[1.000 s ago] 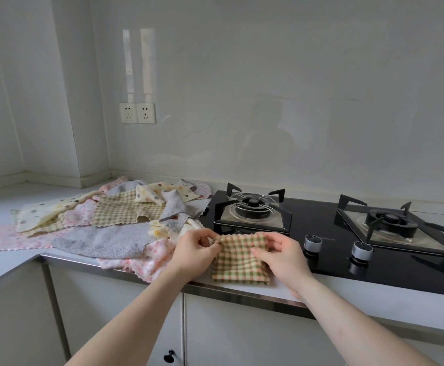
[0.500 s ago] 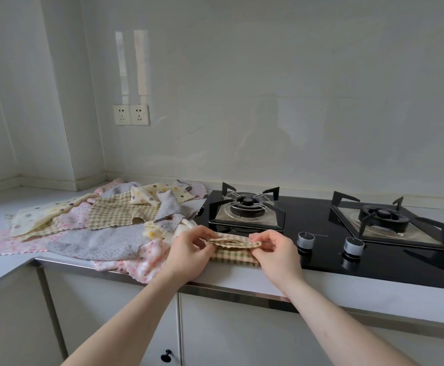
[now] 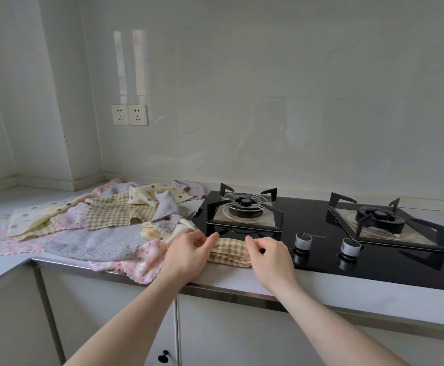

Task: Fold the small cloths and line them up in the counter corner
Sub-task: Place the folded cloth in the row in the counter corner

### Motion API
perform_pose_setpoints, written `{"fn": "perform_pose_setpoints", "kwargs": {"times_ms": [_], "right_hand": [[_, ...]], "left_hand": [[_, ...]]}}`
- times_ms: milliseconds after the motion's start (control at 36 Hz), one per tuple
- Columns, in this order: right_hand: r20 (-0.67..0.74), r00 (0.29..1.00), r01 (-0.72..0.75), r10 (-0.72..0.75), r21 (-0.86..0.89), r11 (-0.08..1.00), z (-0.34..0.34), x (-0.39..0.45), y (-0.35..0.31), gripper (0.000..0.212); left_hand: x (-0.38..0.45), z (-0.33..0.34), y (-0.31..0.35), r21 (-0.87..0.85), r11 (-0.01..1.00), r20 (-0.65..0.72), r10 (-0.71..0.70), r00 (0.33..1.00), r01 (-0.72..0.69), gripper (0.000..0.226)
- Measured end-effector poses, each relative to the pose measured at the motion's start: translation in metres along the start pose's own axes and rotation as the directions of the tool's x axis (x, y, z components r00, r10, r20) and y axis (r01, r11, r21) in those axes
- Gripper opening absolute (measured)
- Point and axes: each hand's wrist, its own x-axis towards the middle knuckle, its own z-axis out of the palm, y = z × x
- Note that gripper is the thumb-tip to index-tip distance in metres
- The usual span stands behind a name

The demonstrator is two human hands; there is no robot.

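Note:
A small checked tan cloth (image 3: 230,250) lies folded into a narrow strip on the counter's front edge, just before the hob. My left hand (image 3: 188,253) pinches its left end and my right hand (image 3: 269,256) holds its right end. To the left, several unfolded cloths lie in a loose pile (image 3: 102,228): grey, pink flowered, cream dotted and another checked one. The counter corner (image 3: 44,188) sits behind the pile, against the wall.
A black glass gas hob (image 3: 316,228) with two burners and two knobs (image 3: 303,240) fills the counter to the right. Two wall sockets (image 3: 129,114) sit above the pile. White cabinet doors (image 3: 215,328) hang below the steel counter edge.
The checked cloth was a flat square held by its top edge; I folded the top edge over, and it lies now as a narrow folded strip between both hands.

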Motion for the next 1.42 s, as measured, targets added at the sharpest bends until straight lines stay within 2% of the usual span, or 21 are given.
{"fn": "perform_pose_setpoints", "kwargs": {"times_ms": [139, 222, 306, 389, 528, 750, 972, 1139, 1222, 1278, 1333, 1361, 1417], "right_hand": [[0.025, 0.999, -0.027, 0.028, -0.062, 0.998, 0.0, -0.001, 0.0, 0.036], [0.054, 0.996, -0.066, 0.069, -0.066, 0.996, -0.005, -0.003, -0.005, 0.024], [0.1, 0.991, -0.081, 0.089, -0.08, 0.993, -0.008, -0.004, -0.007, 0.027], [0.127, 0.99, -0.045, 0.06, -0.113, 0.993, -0.007, -0.003, -0.008, 0.026], [0.187, 0.98, -0.044, 0.062, -0.096, 0.994, -0.008, -0.003, -0.011, 0.016], [0.237, 0.97, -0.07, 0.063, 0.021, 0.997, -0.006, -0.001, -0.002, 0.019], [0.26, 0.964, -0.09, 0.059, 0.11, 0.99, -0.001, 0.001, 0.008, 0.018], [0.237, 0.968, -0.095, 0.08, 0.055, 0.994, -0.007, 0.004, -0.006, 0.021], [0.261, 0.954, -0.159, 0.144, 0.037, 0.987, -0.014, 0.007, -0.013, 0.022], [0.331, 0.923, -0.218, 0.195, 0.032, 0.975, -0.023, 0.012, -0.02, 0.019], [0.451, 0.855, -0.305, 0.258, 0.034, 0.952, -0.041, 0.021, -0.033, 0.014], [0.526, 0.798, -0.364, 0.294, 0.031, 0.931, -0.057, 0.029, -0.043, 0.011], [0.625, 0.703, -0.46, 0.338, 0.038, 0.887, -0.088, 0.041, -0.06, 0.01]], "left_hand": [[-0.001, 0.0, 0.001, 0.098, 0.995, 0.01, 0.016, 1.0, -0.017, 0.037], [0.002, 0.001, -0.004, 0.13, 0.991, 0.017, 0.015, 1.0, -0.017, 0.04], [0.004, 0.004, -0.007, 0.153, 0.988, 0.069, 0.014, 0.998, -0.025, 0.052], [0.005, 0.004, -0.007, 0.2, 0.979, 0.101, 0.028, 0.994, -0.048, 0.046], [0.005, 0.0, -0.005, 0.146, 0.987, 0.131, 0.045, 0.99, -0.065, 0.01], [0.006, 0.004, -0.011, 0.016, 0.998, 0.088, 0.054, 0.995, -0.055, 0.011], [0.004, 0.006, -0.02, -0.063, 0.992, 0.084, 0.112, 0.99, -0.107, 0.014], [0.006, -0.003, -0.006, -0.003, 1.0, 0.16, -0.007, 0.987, 0.008, 0.007], [0.01, -0.011, 0.007, 0.044, 0.991, 0.261, -0.132, 0.956, 0.125, 0.009], [0.018, -0.022, 0.025, 0.03, 0.961, 0.368, -0.265, 0.891, 0.273, 0.011], [0.027, -0.037, 0.046, 0.081, 0.912, 0.476, -0.39, 0.788, 0.402, 0.01], [0.03, -0.046, 0.063, 0.13, 0.897, 0.505, -0.426, 0.75, 0.421, 0.007], [0.032, -0.059, 0.093, 0.188, 0.894, 0.516, -0.443, 0.733, 0.407, 0.002]]}}
